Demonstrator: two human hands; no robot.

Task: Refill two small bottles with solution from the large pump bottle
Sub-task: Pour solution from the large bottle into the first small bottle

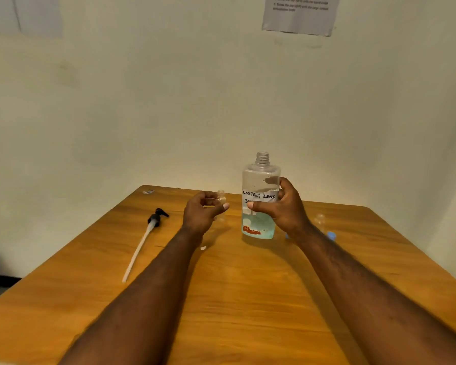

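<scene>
We grip the big bottle (259, 180) in our right hand (282, 206), fingers curled round its far side and the thumb pressed across the handwritten label on the front. It stands upright near the middle of the table (248, 299), slightly toward the far edge. Its threaded neck is open, and a little bluish liquid sits in the bottom. Whether its base rests on the wood or hangs just above it, we cannot tell. Just to its left, our left hand (202, 212) curls its fingers and thumb round a small clear bottle (221, 204), held upright and uncapped, close to the big one but apart from it. A second small bottle (320, 219) stands behind our right wrist, with a blue cap (331, 235) beside it. The black pump (157, 218) lies well off to the left, its long white tube pointing toward us. A printed sheet (299, 14) hangs on the wall above.
</scene>
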